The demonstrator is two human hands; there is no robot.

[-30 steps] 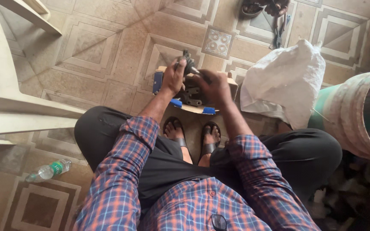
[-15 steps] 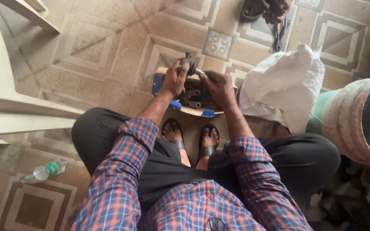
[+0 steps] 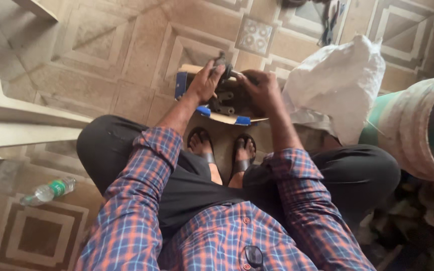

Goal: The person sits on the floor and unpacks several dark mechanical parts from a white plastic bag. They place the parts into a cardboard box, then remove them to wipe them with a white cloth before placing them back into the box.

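Note:
A cardboard box with blue corners lies on the tiled floor in front of my sandalled feet, holding several dark metal parts. My left hand is closed around a dark metal part held above the box's far side. My right hand is closed on the other end of that same piece, where a thin metal rod sticks out. The two hands nearly touch. What lies under my right hand in the box is hidden.
A white sack sits right of the box, beside a large drum lying on its side. A plastic bottle lies on the floor at left. White plastic furniture stands at far left. Dark footwear is at top.
Both hands have stayed on the metal part over the box, shifting only slightly. The camera's view has drifted a little.

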